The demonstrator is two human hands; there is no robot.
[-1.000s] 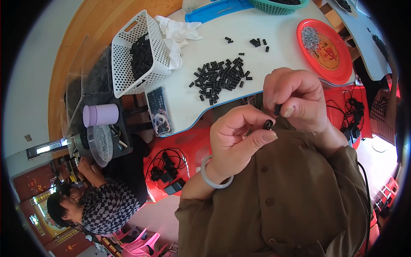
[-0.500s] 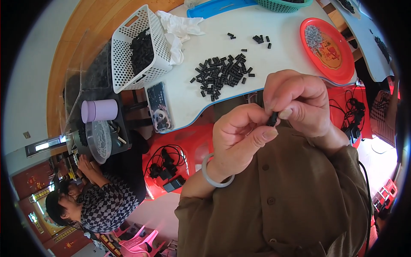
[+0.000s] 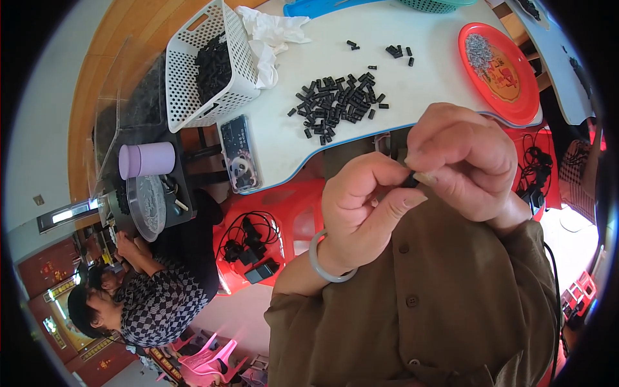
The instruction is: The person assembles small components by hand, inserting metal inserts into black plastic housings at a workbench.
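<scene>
My left hand [image 3: 364,216] pinches a small black cylindrical plastic piece [image 3: 410,181] between thumb and index finger, in front of my chest. My right hand [image 3: 461,164] meets it there, thumb and fingers closed at the piece's upper end. Whatever lies between those right fingertips is too small or hidden to make out. Beyond both hands, a loose pile of similar black pieces [image 3: 336,103] covers the middle of the white table [image 3: 361,32]. Small silver metal parts [image 3: 479,54] lie on a round red tray [image 3: 529,97] at the right.
A white perforated basket [image 3: 242,77] of black pieces stands at the left, beside white tissue [image 3: 274,29] and a phone [image 3: 240,155]. Red stools with black cables [image 3: 248,245] flank me. Another person [image 3: 161,300] sits at the left near a lilac cup [image 3: 148,160].
The right hand has shifted slightly right and its fingers are curled more around the piece's end. Less of the black piece shows now. The view has moved a little.
</scene>
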